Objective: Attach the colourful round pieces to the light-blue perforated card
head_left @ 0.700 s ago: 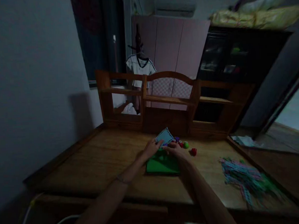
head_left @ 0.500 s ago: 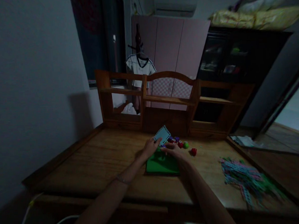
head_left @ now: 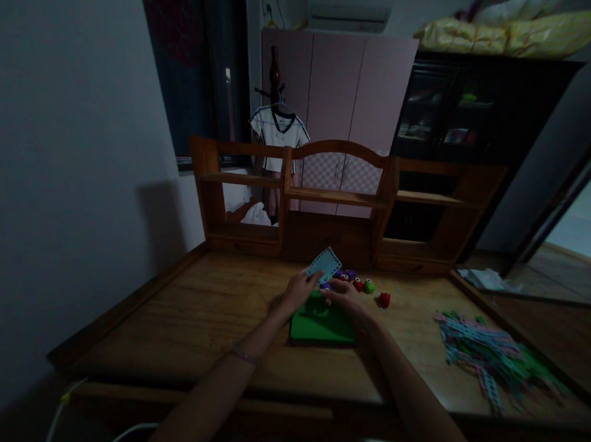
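Now, over the counter (head_left: 205, 306), the left hand (head_left: 298, 291) is clamped on the pale blue card (head_left: 328, 262), thumb on top, by the green mat's (head_left: 319, 327) far end; close beside, the right hand (head_left: 347, 296) curls near a small purple piece (head_left: 325, 286), grip unclear; then round pieces (head_left: 358, 285), tangled strips (head_left: 483, 346).

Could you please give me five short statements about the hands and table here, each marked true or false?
1. The left hand holds a light-blue card. True.
2. The table's right side bears a stack of books. False: a pile of coloured strips lies there.
3. A white shirt hangs beyond the wooden shelf. True.
4. A yellow board lies by the right hand. False: it is a green board.
5. The shirt hangs upside down. False: its collar is at the top.
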